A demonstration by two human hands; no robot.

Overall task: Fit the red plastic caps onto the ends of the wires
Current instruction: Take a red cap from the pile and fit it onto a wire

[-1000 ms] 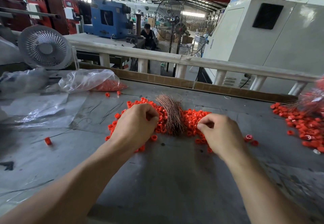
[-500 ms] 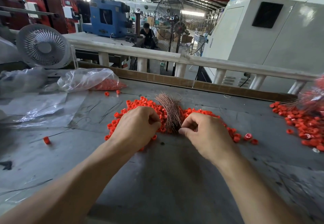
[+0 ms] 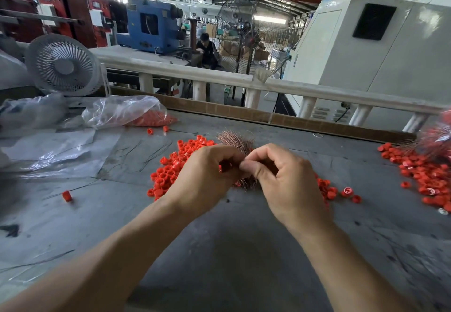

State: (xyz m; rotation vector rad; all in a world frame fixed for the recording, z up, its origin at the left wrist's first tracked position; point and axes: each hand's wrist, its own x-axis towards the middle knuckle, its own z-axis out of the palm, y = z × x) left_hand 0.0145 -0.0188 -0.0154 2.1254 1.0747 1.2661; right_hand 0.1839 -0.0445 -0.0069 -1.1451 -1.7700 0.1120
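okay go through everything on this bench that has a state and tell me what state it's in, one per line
Left hand: fingers curled shut, fingertips meeting the right hand's; held item hidden.
Right hand: thumb and forefinger pinched, content too small to tell.
Bundle of thin copper-coloured wires: lying on the cap pile, ends fanned out.
Pile of loose red plastic caps: spread on the bench.
Clear plastic bag of red caps: open, slumped on its side.
White desk fan: upright; running or not unclear.
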